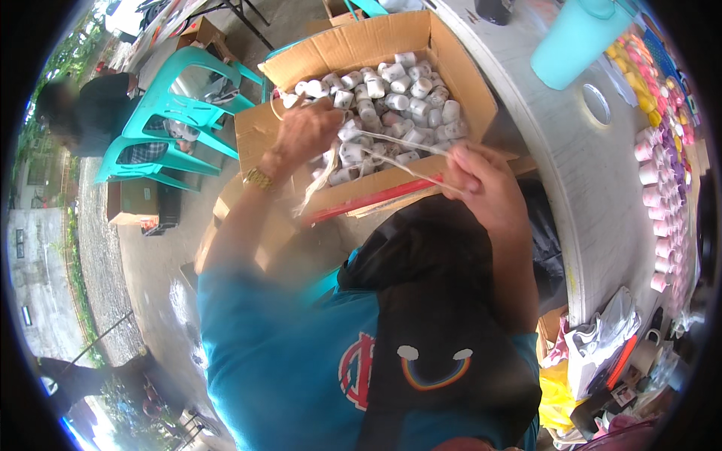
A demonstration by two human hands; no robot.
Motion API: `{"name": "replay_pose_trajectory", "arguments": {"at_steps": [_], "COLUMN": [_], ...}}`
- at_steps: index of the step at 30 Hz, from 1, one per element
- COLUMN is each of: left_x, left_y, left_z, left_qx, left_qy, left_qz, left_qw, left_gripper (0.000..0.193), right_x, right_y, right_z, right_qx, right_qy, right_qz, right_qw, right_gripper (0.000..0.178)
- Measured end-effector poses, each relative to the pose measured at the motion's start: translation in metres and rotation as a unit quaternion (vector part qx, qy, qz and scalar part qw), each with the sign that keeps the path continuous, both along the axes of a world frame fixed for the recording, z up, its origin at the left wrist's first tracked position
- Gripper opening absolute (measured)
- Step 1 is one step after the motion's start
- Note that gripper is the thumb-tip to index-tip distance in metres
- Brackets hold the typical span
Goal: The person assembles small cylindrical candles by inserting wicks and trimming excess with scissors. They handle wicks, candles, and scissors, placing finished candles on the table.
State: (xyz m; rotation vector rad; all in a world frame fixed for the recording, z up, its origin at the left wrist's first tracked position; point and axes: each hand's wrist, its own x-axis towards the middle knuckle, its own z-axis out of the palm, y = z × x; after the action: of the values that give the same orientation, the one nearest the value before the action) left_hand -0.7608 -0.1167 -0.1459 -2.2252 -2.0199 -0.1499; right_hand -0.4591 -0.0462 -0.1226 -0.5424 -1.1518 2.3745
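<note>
In front of me stands an open cardboard box [406,34] full of small white cylinders [376,86] with greyish marks; I cannot make out their exact kind. My right hand [485,180] is closed over the box's near right edge, gripping a whitish string [406,141]. Two strands of it stretch leftward above the cylinders, towards my left hand. Above the box's left side, my left hand [308,128] has its fingers bent and pressed together, wearing a gold watch at the wrist. Loose string ends [322,184] dangle below it. What those fingertips pinch is hidden.
Stacked teal plastic chairs [177,98] stand at left, a person [90,113] beyond them. On the right, a grey table [519,83] carries a teal tumbler [579,45], a tape roll [596,104] and rows of small pink items [658,218]. Bags and clutter [602,338] lie lower right.
</note>
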Motion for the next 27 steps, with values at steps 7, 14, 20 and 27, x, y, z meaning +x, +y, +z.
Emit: {"name": "replay_pose_trajectory", "arguments": {"at_steps": [7,14,20,27], "left_x": [-0.026,-0.016,-0.052,-0.048], "left_y": [0.000,-0.016,-0.034,0.011], "left_z": [-0.053,-0.025,-0.036,-0.036], "left_qx": [0.063,0.050,-0.146,0.042], "left_qy": [0.007,-0.199,-0.846,-0.807], "left_qz": [-0.001,0.207,0.239,0.216], "left_qw": [0.998,0.957,0.454,0.548], "left_gripper": [0.039,0.044,0.034,0.027], "right_x": [0.041,0.038,0.058,0.069], "right_y": [-0.025,-0.015,-0.015,-0.014], "right_z": [-0.006,-0.009,-0.004,0.022], "right_qx": [0.125,0.100,0.160,0.433], "right_qy": [-0.092,0.036,0.027,-0.147], "right_qz": [-0.065,-0.145,-0.118,-0.082], "right_qw": [0.986,0.984,0.980,0.886], "right_gripper": [0.021,0.020,0.018,0.014]}}
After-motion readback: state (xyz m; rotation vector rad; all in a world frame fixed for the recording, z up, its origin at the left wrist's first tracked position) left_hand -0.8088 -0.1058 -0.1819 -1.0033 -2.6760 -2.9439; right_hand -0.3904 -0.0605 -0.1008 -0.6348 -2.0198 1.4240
